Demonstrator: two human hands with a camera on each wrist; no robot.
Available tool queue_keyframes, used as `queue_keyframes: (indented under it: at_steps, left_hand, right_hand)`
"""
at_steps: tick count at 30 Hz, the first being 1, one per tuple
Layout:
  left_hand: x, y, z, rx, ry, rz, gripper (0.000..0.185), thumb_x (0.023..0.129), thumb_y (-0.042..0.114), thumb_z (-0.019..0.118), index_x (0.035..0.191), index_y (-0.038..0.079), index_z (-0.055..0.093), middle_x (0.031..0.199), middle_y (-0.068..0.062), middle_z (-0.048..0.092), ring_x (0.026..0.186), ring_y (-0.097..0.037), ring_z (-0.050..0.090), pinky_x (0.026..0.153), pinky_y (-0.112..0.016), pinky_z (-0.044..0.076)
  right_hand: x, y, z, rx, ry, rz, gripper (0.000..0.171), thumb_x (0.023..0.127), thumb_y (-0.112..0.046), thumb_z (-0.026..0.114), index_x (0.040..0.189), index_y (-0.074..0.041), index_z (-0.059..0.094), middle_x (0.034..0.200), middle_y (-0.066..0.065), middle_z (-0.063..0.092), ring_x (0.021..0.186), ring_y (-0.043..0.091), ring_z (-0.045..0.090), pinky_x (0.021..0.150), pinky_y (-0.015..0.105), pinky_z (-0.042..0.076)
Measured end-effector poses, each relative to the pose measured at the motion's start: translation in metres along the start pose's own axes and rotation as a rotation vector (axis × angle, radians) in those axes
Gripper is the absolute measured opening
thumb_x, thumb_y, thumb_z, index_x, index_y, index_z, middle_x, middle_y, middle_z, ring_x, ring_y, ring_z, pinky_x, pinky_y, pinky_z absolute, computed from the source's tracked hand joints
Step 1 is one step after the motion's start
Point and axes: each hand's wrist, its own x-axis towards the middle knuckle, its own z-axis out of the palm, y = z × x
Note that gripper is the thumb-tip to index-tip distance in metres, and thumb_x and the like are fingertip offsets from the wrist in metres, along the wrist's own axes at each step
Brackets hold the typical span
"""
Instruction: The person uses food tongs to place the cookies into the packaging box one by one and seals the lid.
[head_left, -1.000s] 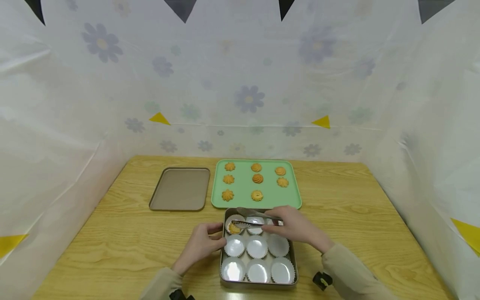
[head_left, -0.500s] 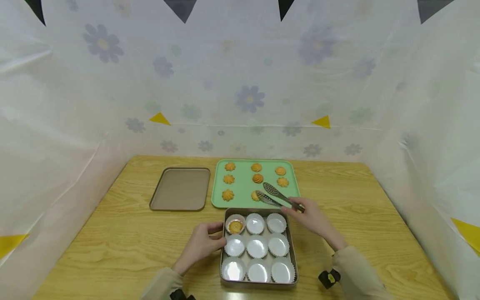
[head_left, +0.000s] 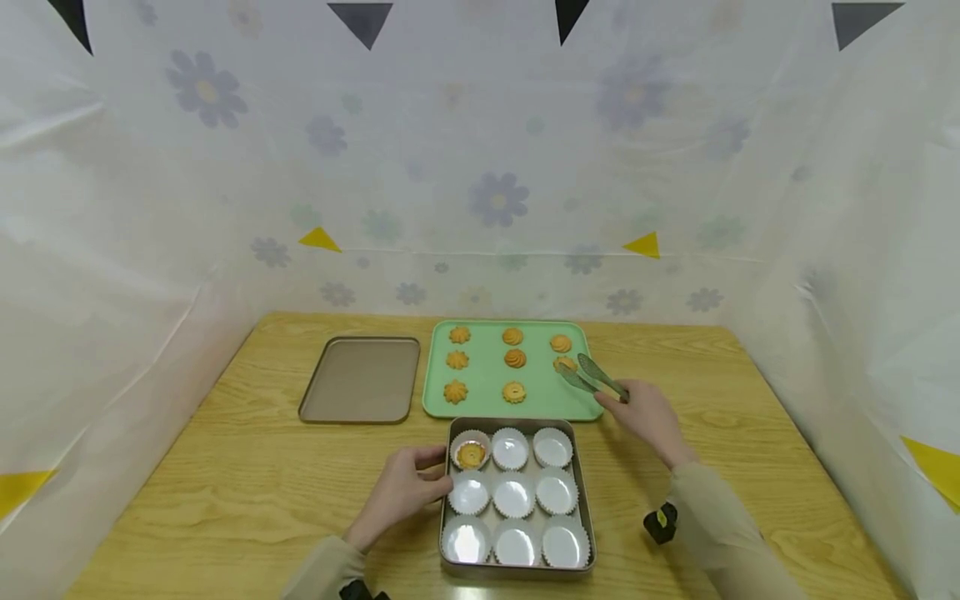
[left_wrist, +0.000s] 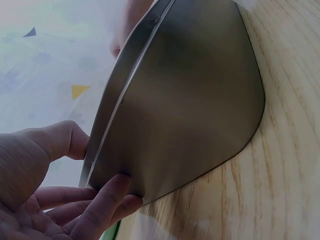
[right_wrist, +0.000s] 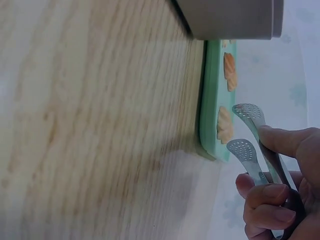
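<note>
My right hand (head_left: 645, 414) grips metal tongs (head_left: 590, 375) whose parted tips hover over a cookie (head_left: 564, 364) at the right edge of the green tray (head_left: 483, 371). In the right wrist view the tongs (right_wrist: 255, 145) sit just above the tray rim (right_wrist: 209, 100), next to that cookie (right_wrist: 223, 125). My left hand (head_left: 403, 487) holds the left wall of the metal tin (head_left: 581, 483), thumb on the rim; its fingers (left_wrist: 107, 197) curl under the tin's side (left_wrist: 190, 100). The tin holds several white paper cups; the far-left one has a cookie (head_left: 471, 454) in it.
A tin lid (head_left: 362, 379) lies left of the green tray, which carries several more cookies. Bare wooden table (head_left: 750, 400) extends right and left. White flowered sheeting walls in the table on three sides.
My right hand left a cookie in the far-left cup, then carried the tongs back and to the right, onto the green tray's right edge. The left hand stayed on the tin.
</note>
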Motion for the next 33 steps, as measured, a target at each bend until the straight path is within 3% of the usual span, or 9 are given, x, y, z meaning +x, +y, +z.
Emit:
queue_keyframes:
  at_steps: [7, 17, 33]
  left_hand:
    - [-0.001, -0.001, 0.0, -0.006, -0.002, 0.007, 0.058, 0.079, 0.0, 0.069, 0.13, -0.022, 0.052, 0.128, -0.04, 0.059, 0.108, -0.048, 0.069, 0.083, -0.028, 0.065]
    - [0.0, 0.001, 0.0, -0.015, 0.01, 0.016, 0.058, 0.079, -0.001, 0.069, 0.13, -0.022, 0.052, 0.128, -0.04, 0.059, 0.107, -0.047, 0.07, 0.082, -0.029, 0.066]
    - [-0.001, 0.0, 0.001, 0.003, 0.011, 0.011, 0.059, 0.078, 0.001, 0.07, 0.13, -0.021, 0.053, 0.128, -0.041, 0.059, 0.108, -0.048, 0.069, 0.083, -0.029, 0.065]
  right_hand:
    - [0.014, 0.003, 0.001, -0.045, -0.045, 0.03, 0.037, 0.097, -0.038, 0.062, 0.075, -0.009, 0.057, 0.055, -0.005, 0.04, 0.048, 0.01, 0.036, 0.043, 0.021, 0.03]
    - [0.022, -0.001, 0.004, -0.062, -0.081, 0.053, 0.034, 0.097, -0.039, 0.06, 0.083, -0.008, 0.06, 0.06, -0.003, 0.047, 0.052, 0.011, 0.04, 0.043, 0.022, 0.033]
    - [0.028, -0.004, 0.008, -0.103, -0.052, 0.053, 0.037, 0.098, -0.039, 0.061, 0.075, -0.011, 0.052, 0.059, -0.003, 0.044, 0.051, 0.011, 0.039, 0.042, 0.021, 0.03]
